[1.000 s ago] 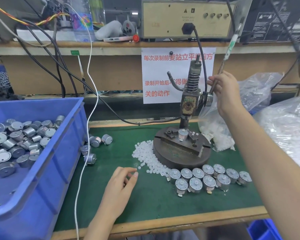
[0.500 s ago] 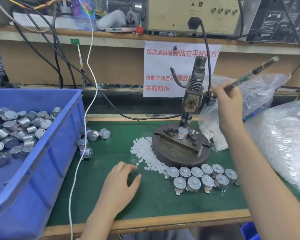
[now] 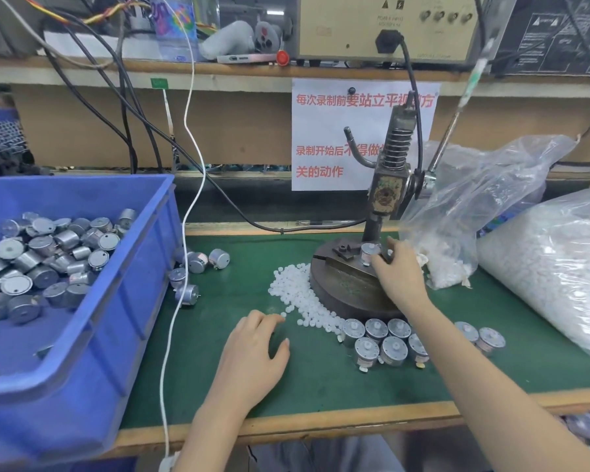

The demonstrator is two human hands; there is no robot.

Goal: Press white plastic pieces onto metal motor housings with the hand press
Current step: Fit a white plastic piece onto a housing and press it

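While right hand (image 3: 400, 272) pinches shiny round motor housing (image 3: 368, 251) on press (image 3: 386, 195), left hand (image 3: 252, 350) rests loosely curled, empty.

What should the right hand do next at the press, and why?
Probably lift the motor housing off the press base and set it with the finished motors lined up in front. The right hand grips that housing, the lever stands upright with no hand on it, and the left hand rests beside the white pieces.

Factory assembly bench: hand press (image 3: 387, 185), bin of motor housings (image 3: 41, 253), power supply (image 3: 385, 25).
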